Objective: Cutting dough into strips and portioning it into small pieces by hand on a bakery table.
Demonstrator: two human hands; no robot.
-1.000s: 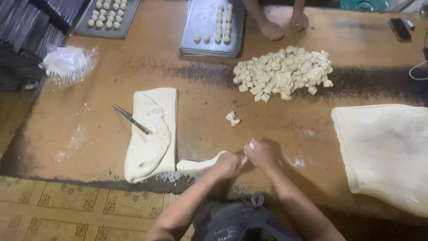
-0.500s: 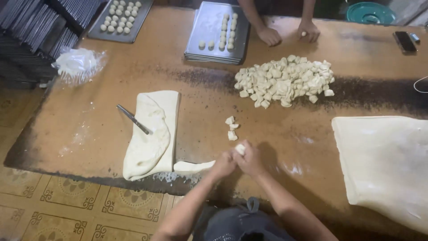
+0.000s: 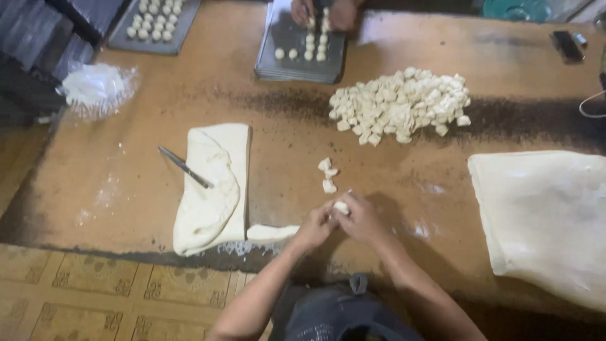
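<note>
**Both hands pinching a small dough piece at the near edge**

A broad brown wooden surface is carrying everything here. At its right end a large pale sheet of rolled dough is lying flat. Left of centre a folded slab of cream dough is resting, with a thin metal knife lying across its upper left part and a narrow strip of dough trailing from its lower end toward the hands. Farther back, a heap of cut pale dough chunks is sitting right of centre. Beyond it, a grey metal baking tray is holding a few small dough balls, and another person's hands are working at its far edge. A second grey tray of dough balls is standing at the far left, with a crumpled clear plastic bag near it. Three small cut dough bits are lying just above the hands. The left hand and right hand are meeting, fingers clenched together on a small white lump of dough, near the front edge.
</note>
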